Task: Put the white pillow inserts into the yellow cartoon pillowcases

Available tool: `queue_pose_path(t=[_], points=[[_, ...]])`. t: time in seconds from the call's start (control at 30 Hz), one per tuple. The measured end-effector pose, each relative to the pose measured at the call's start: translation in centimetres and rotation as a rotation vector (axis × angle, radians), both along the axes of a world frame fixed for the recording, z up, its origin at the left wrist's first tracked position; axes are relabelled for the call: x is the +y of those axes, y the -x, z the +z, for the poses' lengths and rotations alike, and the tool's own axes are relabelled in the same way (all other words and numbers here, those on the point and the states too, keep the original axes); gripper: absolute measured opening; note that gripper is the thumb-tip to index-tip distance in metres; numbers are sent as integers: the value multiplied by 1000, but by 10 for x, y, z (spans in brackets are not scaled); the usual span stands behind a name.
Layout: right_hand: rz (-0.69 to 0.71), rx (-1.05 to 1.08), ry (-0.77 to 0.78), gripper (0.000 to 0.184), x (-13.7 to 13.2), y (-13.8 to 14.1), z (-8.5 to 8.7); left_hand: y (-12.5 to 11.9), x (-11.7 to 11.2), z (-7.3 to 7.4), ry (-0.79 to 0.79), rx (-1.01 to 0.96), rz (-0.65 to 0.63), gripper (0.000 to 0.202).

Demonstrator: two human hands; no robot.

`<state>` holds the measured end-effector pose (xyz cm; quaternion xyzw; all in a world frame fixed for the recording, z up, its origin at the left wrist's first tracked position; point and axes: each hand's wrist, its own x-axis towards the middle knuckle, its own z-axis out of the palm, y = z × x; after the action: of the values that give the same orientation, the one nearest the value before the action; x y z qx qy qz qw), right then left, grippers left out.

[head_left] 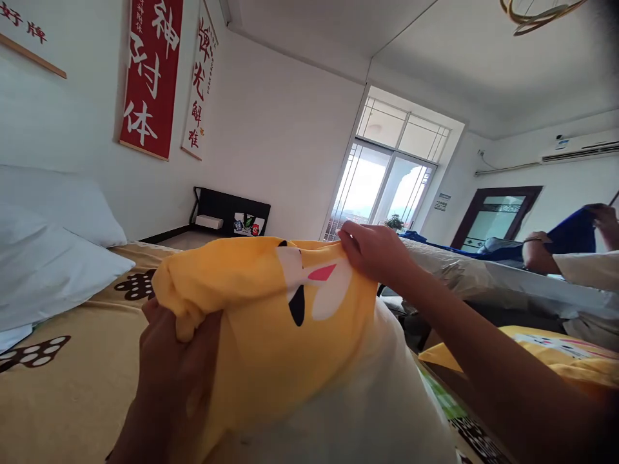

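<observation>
A yellow pillowcase (271, 335) with a printed white, pink and black animal pattern is stretched up in front of me, partly around a white pillow (367, 406). The pillow's lower part shows bare below the yellow cloth. At the top right corner of the case, my right hand (374, 251) is closed, pinching the cloth edge. My left hand (176, 361) is closed on the bunched cloth at the left side; some of its fingers are hidden behind the folds.
White pillows (53, 251) lie at the left on a tan patterned bedsheet (82, 406). Another yellow printed pillow (556, 345) lies at the right. Beyond it, a co-worker's arm (536, 254) holds blue cloth (573, 235) above a plastic-covered surface (474, 277). A black headboard (227, 201) stands by the far wall.
</observation>
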<state>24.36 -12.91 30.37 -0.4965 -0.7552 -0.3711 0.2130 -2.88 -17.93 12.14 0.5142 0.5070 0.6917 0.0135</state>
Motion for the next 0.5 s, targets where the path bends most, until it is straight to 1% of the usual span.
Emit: queue_pose_path(t=[0.03,0.07,0.1,0.17,0.2,0.23,0.27,0.3,0.33,0.37,0.43,0.5], points=[[18,-3,33,39,-2,2,2,0,7,4,-36,33,79,23],[49,0,98,45,-5,3,2,1,16,7,-74,78,143,29],[86,2,210,51,-9,4,-1,3,24,8,-113,136,187,34],[133,-8,542,57,-15,1,-13,8,40,7,-173,271,222,38],[135,-21,710,55,-15,-1,-21,10,46,6,-193,334,235,37],[129,-38,839,50,-14,-5,-30,11,50,5,-206,389,244,36],[120,-61,924,43,-11,-10,-38,11,52,3,-215,431,251,36],[111,-83,949,34,-7,-16,-44,9,52,2,-227,457,258,35],[107,-100,922,26,-2,-21,-47,7,51,2,-249,469,264,35],[113,-114,863,21,5,-27,-48,5,48,1,-281,467,272,35],[136,-134,683,21,15,-36,-40,1,41,-1,-357,428,309,37],[186,-108,433,24,20,-42,-26,-1,33,-3,-424,334,382,40]])
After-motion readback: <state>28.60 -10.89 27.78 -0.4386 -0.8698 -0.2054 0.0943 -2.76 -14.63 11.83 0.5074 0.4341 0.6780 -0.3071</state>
